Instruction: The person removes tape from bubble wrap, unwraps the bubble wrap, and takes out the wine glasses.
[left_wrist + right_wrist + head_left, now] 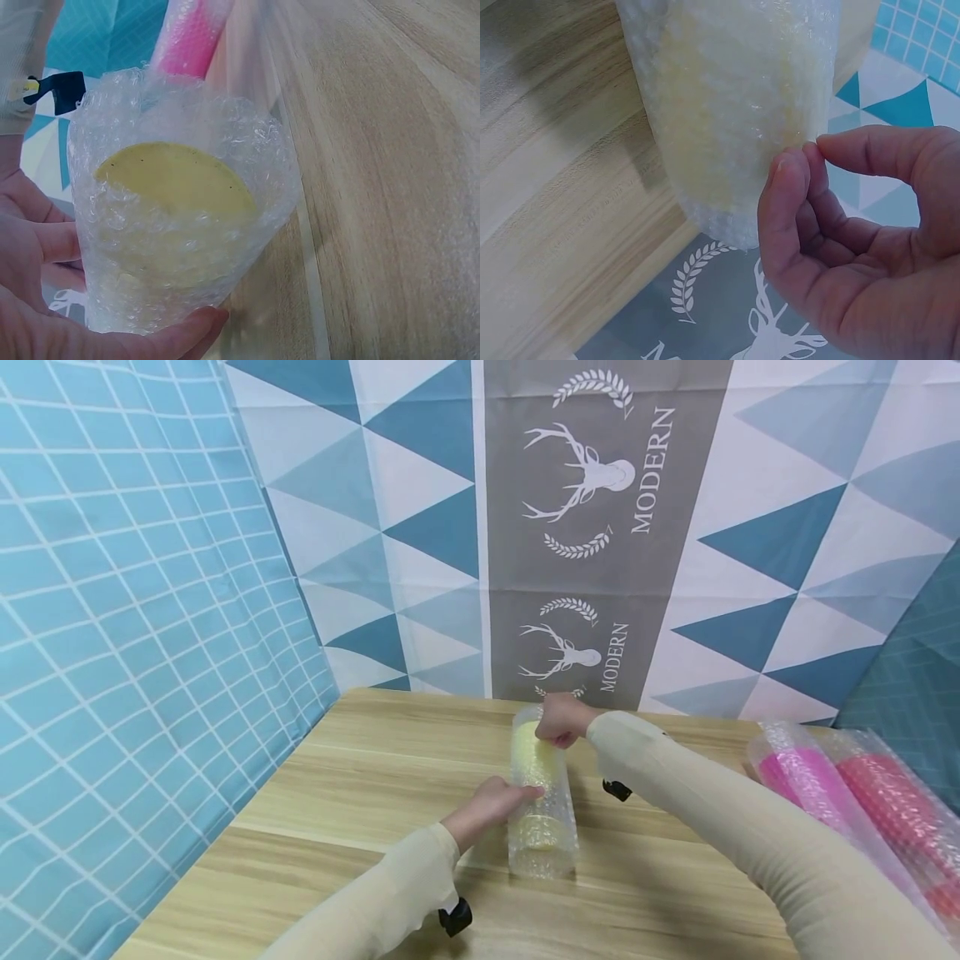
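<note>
A yellow cylinder (531, 756) lies lengthwise on the wooden table inside a clear bubble wrap sleeve (542, 862). My left hand (491, 806) grips the roll from its left side, thumb over the top. In the left wrist view the cylinder's round yellow end (180, 176) shows through the open-looking near end of the wrap. At the far part of the roll, my right hand (561, 720) pinches the bubble wrap (739, 82) between thumb and fingertips, the other fingers curled. The palm side of the left hand (45, 255) sits close against the wrap.
On the right of the table (360, 760) lie a pink bubble-wrapped roll (806, 785) and a red bubble-wrapped roll (892, 793), beside my right sleeve. A patterned cloth (420, 527) hangs behind the table's far edge, and a blue checked cloth (135, 610) along the left.
</note>
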`<state>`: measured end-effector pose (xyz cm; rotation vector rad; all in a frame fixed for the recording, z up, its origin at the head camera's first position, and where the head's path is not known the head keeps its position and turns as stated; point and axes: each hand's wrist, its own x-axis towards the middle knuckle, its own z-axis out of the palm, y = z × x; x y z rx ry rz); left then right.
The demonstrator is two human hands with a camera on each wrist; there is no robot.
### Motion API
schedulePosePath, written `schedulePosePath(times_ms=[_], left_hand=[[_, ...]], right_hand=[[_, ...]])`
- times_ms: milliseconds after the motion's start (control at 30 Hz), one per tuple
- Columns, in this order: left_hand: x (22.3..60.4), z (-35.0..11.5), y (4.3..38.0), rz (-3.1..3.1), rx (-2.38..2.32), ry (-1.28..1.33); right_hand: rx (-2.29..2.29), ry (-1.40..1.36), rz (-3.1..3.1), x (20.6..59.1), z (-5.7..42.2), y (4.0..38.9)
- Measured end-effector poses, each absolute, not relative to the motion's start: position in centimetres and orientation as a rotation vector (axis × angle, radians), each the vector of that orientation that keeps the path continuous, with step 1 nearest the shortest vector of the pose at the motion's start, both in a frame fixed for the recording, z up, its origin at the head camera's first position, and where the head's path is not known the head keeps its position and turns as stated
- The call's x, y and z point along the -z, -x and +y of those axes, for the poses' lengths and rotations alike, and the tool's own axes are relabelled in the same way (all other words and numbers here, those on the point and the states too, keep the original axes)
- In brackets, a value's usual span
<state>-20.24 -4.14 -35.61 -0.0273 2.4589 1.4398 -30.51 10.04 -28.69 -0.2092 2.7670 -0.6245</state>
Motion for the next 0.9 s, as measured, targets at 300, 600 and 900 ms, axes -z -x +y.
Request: schedulePosePath(times_ms=[300,600,900], left_hand=[[35.76,-4.2,20.18,2.43,-1.466,0.016],[35.9,-4.24,20.17,2.441,-1.457,0.031],[35.82,-4.27,19.94,2.455,-1.449,0.048]], right_hand=[[0.628,0.226,2.742,28.36,10.27,30.26],[0.641,0.231,2.759,28.03,10.36,30.13],[0.678,0.219,2.751,28.0,10.54,30.52]])
